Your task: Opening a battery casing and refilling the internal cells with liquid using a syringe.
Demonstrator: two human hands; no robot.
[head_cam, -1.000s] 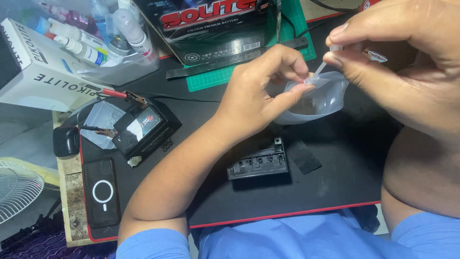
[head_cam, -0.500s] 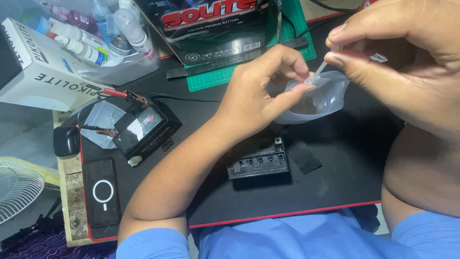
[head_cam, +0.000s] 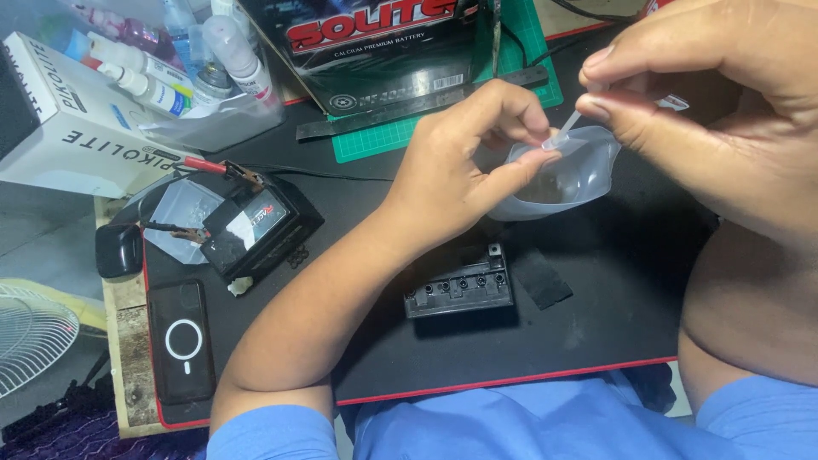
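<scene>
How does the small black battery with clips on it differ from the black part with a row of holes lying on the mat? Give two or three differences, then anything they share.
The small black battery is a blocky box; the black part with holes is low and flat. The battery has red and black clips on its terminals; the part has nothing attached. The battery sits left of the left hand's forearm, the part right of it, nearer the person. Both are black and rest on the black mat, untouched.

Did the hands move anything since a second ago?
Hardly. The left hand still pinches the clear plastic bag, and the right hand still grips the thin white stick at its mouth. The small black battery and black phone stayed put.
</scene>
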